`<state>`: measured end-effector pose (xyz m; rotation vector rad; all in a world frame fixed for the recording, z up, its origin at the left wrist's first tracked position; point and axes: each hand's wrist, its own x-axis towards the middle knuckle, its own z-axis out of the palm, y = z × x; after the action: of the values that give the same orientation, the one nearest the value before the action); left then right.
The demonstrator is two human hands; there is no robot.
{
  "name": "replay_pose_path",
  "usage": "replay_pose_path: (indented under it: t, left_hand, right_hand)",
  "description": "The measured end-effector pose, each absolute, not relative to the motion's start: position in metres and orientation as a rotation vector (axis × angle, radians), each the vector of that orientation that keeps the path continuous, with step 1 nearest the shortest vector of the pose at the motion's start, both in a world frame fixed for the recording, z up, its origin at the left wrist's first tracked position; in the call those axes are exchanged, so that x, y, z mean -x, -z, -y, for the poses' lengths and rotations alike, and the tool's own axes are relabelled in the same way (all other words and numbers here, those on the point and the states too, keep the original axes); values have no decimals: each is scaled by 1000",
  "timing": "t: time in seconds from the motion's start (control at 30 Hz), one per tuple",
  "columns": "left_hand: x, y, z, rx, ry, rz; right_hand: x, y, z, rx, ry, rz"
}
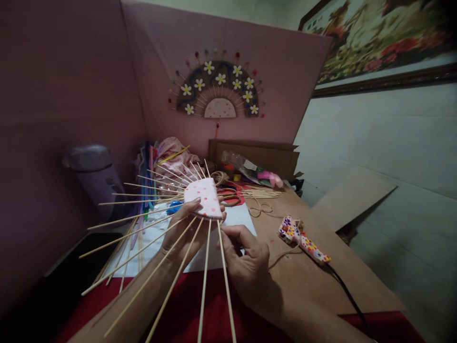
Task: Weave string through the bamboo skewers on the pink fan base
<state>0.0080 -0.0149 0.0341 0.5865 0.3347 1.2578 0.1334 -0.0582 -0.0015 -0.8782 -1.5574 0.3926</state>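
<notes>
A half-round piece [203, 196] covered in white fabric with pink dots is held up at mid-view. Thin bamboo sticks [134, 250] fan out from its curved edge. My left hand [180, 228] grips this piece from below, thumb on its front face and fingers behind. Close to the piece's lower corner, my right hand [246, 252] is closed, thumb and index finger pinched at the base of the outermost bamboo stick [225, 271]. The tips of its other fingers are partly hidden.
A glue gun in flowered wrapping [303, 240] lies on the brown board [342, 278], its cord trailing right. Behind are scissors [230, 197], loose sticks [262, 192], twine [219, 178] and cardboard [257, 155]. A finished fan decoration [220, 90] hangs on the pink panel. A tumbler [96, 176] stands left.
</notes>
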Motion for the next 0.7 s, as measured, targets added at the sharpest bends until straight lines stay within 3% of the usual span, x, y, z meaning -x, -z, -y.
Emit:
replay_pose_path:
  t: [0.2, 0.43, 0.7]
  left_hand:
    - [-9, -34, 15, -574, -1310, -340]
    - [-11, -34, 13, -561, -1371, -376]
    - [-11, -36, 11, -622, -1521, -433]
  right_hand:
    - [-132, 4, 55, 831, -562, 1452]
    - [-130, 8, 55, 828, -471, 1490]
    - [-116, -1, 56, 859, -1324, 911]
